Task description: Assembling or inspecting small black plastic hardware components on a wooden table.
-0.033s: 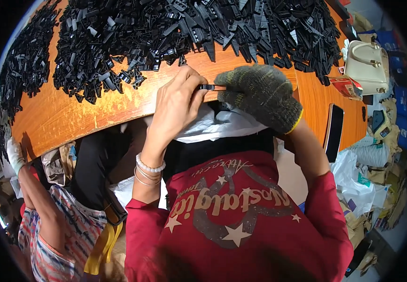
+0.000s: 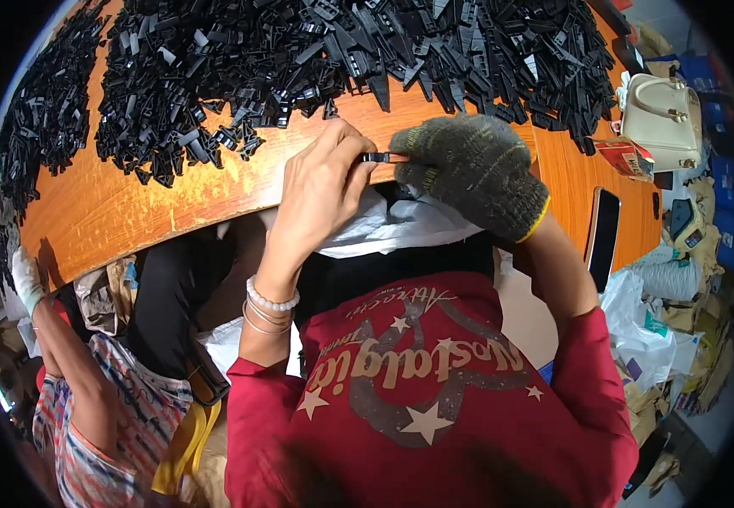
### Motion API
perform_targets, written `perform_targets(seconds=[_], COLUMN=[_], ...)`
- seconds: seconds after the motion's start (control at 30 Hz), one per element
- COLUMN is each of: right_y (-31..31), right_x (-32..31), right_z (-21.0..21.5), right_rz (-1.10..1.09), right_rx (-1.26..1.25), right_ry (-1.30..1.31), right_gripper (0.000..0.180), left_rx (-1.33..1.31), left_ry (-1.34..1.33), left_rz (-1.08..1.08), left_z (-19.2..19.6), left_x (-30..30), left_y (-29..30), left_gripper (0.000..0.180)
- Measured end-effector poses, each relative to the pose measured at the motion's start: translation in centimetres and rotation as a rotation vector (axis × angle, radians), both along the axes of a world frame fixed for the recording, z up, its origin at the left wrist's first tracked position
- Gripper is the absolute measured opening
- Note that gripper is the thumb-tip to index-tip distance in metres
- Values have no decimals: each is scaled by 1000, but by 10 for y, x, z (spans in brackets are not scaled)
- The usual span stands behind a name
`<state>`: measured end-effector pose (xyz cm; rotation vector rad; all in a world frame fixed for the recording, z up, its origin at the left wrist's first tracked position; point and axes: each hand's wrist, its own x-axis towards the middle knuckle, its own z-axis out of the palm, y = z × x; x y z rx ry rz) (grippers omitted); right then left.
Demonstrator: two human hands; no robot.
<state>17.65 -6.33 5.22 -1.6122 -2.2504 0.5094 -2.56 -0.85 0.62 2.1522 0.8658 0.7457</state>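
Small black part [image 2: 373, 157] held fast in my left grip [image 2: 324, 182]

My bare left grip is closed down to a pinch, thumb and fingertips pressed on the part, which sits between my two hands, over the near side of the worktop [image 2: 214, 190]. My right grip [image 2: 473, 169], in a dark knitted glove, is curled just beside it; how tightly it is closed, and on what, I can't tell. A thin reddish sliver [image 2: 398, 158] shows in the gap.

To do this well, I'd hold the part level and pinch near its end, bring the right grip to it in line, and press gently so the part doesn't twist or slip. In case that sliver has an edge, I'd want my bare fingertips clear of it.

My left fingers cover one end of the part, and the glove hides whatever its fingers enclose. White sheeting [image 2: 392, 224] lies below, its contents unclear. The heap [image 2: 231, 68] beyond runs off the top edge, its pieces too tangled to separate by eye.
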Motion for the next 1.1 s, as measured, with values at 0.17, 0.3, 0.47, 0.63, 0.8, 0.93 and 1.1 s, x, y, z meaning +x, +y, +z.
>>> perform_targets(seconds=[0.17, 0.3, 0.47, 0.63, 0.8, 0.93, 1.1], right_y=[10, 17, 24, 23, 6, -19, -32], right_x=[-4, -4, -14, -11, -15, -9, -10], right_z=[-5, -6, 8, 4, 4, -11, -25], right_rz=[132, 257, 346, 260, -80, -141, -15], right_rx=[112, 179, 151, 77, -207, -166, 128], right_ry=[-138, -203, -382, -284, -216, 185, 40], right_gripper=[22, 21, 23, 18, 24, 35, 32], left_rx=[45, 68, 101, 91, -175, -889, -1049], left_ry=[-10, -40, -90, -159, -238, -586, -402], left_rz=[-7, -20, -30, -43, 32, -103, -64], left_z=[-1, -4, -10, -12, -7, 2, 14], left_x=[-1, 0, 1, 1, -4, -16, -4], left_y=[0, 0, 1, 2, 2, -7, -15], left_gripper=[13, 12, 14, 17, 20, 17, 18])
